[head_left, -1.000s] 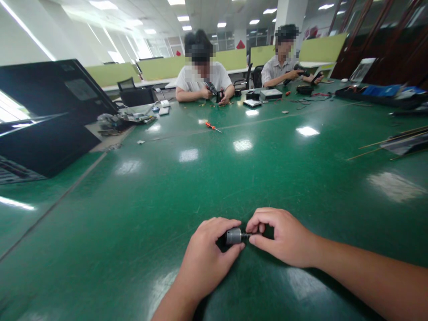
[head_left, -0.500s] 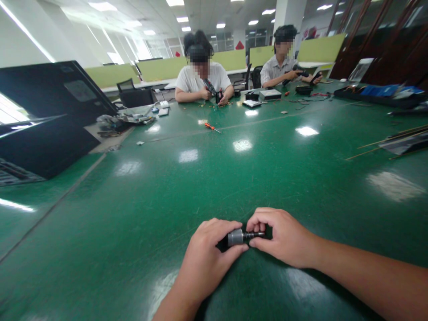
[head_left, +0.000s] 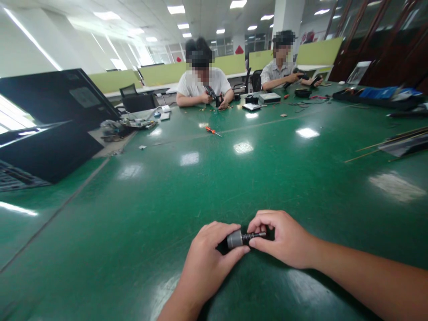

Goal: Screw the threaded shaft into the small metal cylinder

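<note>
My left hand (head_left: 207, 263) is closed around a small tool with a grey metal collar (head_left: 234, 239), held low over the green table (head_left: 200, 187) near its front edge. A thin dark bit (head_left: 254, 235) sticks out of the collar to the right. My right hand (head_left: 284, 240) pinches the bit's far end between thumb and fingers. The tool's dark body is mostly hidden inside my left fist.
An open black case (head_left: 50, 129) stands at the left. A red-handled screwdriver (head_left: 211, 130) lies mid-table. Two other people (head_left: 203, 82) (head_left: 281, 71) work with tools at the far end among small boxes and parts. Thin rods and a dark panel (head_left: 401, 145) lie at the right.
The dark bit now shows more length between the collar and my right fingers, which have shifted slightly right. The view has tilted a little.
</note>
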Demonstrator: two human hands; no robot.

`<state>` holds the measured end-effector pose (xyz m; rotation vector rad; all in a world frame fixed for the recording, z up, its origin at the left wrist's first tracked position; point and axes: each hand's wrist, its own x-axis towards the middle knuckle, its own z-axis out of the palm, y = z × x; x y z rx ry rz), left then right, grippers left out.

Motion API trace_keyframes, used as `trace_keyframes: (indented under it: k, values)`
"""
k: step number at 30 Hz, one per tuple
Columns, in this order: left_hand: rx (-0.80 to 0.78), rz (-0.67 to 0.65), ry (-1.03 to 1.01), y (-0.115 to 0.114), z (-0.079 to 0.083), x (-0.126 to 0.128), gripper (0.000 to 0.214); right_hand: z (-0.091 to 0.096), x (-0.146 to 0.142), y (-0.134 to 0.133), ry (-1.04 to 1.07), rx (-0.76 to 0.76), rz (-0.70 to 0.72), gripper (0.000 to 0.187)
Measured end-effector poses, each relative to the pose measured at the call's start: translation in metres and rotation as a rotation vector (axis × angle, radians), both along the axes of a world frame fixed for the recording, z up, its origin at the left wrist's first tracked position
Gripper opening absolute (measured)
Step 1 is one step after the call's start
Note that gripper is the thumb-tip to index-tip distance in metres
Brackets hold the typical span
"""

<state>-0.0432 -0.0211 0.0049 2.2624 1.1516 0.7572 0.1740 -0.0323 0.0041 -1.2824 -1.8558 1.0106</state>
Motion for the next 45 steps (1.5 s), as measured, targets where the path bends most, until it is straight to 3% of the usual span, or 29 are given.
trace_keyframes:
  k: [6, 45]
  values:
    - [0.013, 0.000, 0.005, 0.0013, -0.0002, 0.0001, 0.031, -0.0034, -0.0001, 0.0010, -0.009, 0.016, -0.010, 0.015]
    - [-0.018, 0.008, 0.032, 0.0005, 0.0026, 0.0036, 0.031, -0.0025, 0.0007, -0.0011, -0.083, 0.053, 0.029, 0.007]
